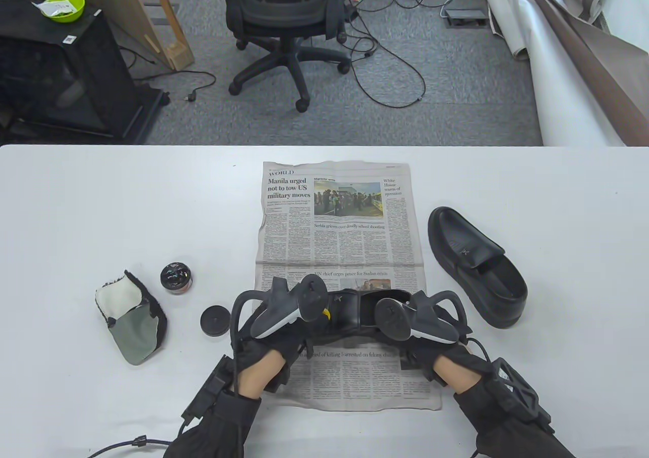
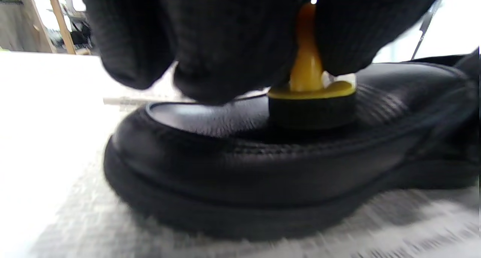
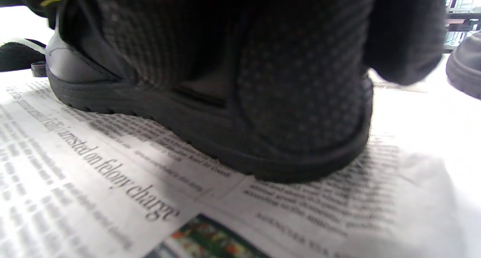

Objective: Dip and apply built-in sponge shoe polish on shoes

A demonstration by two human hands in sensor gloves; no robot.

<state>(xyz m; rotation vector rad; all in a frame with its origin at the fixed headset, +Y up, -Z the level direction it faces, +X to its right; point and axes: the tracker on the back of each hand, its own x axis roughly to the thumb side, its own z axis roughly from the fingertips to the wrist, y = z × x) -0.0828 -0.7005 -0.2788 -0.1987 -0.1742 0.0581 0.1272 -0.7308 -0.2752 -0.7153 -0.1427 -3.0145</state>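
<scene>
From above, a black leather shoe (image 1: pixel 355 313) lies on spread newspaper (image 1: pixel 334 235) on the white counter (image 1: pixel 101 214). Left wrist view: left hand (image 2: pixel 225 36) pinches a yellow-handled black sponge applicator (image 2: pixel 311 100) against the toe. Right wrist view: right hand (image 3: pixel 263 62) grips the heel.

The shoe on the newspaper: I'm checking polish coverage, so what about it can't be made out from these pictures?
- Table view: both trackers and hands cover most of the shoe; the toe is hidden.
- Left wrist view: the left hand hides the applicator handle's top; motion blur hides any sheen.
- Right wrist view: the right hand covers the heel; its leather is unseen.
</scene>
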